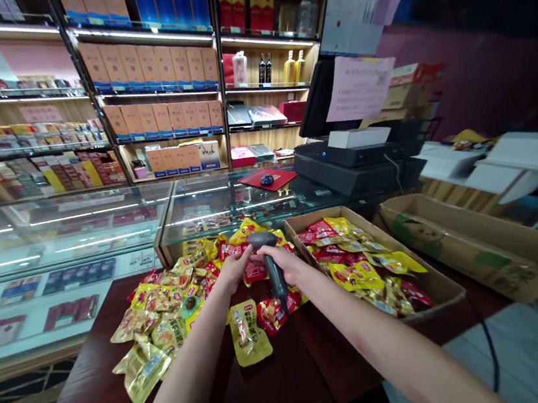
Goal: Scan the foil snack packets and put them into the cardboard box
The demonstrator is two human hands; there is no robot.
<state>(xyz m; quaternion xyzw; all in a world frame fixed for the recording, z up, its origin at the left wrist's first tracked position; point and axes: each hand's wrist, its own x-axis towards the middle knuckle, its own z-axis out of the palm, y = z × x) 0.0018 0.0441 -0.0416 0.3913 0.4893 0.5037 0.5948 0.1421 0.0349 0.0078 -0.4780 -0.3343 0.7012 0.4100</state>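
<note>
A dark handheld scanner [274, 273] with a cable at its lower end is between my hands, over a pile of snack packets. My right hand [278, 258] is closed round the scanner's upper handle. My left hand [239, 264] touches the left side of its head, fingers pressed together; whether it grips the scanner or a red packet beneath is unclear. Gold, yellow and red packets [167, 305] lie spread to the left. Nearer me, one gold-green packet [249, 333] lies flat on the dark red table [267, 391].
An open cardboard box [439, 308] of packets stands right of my hands, with another long carton [492, 259] beyond. Behind are a glass counter [219, 198], a red mouse pad [285, 177] and a black till [343, 169]. The scanner's cable trails toward me.
</note>
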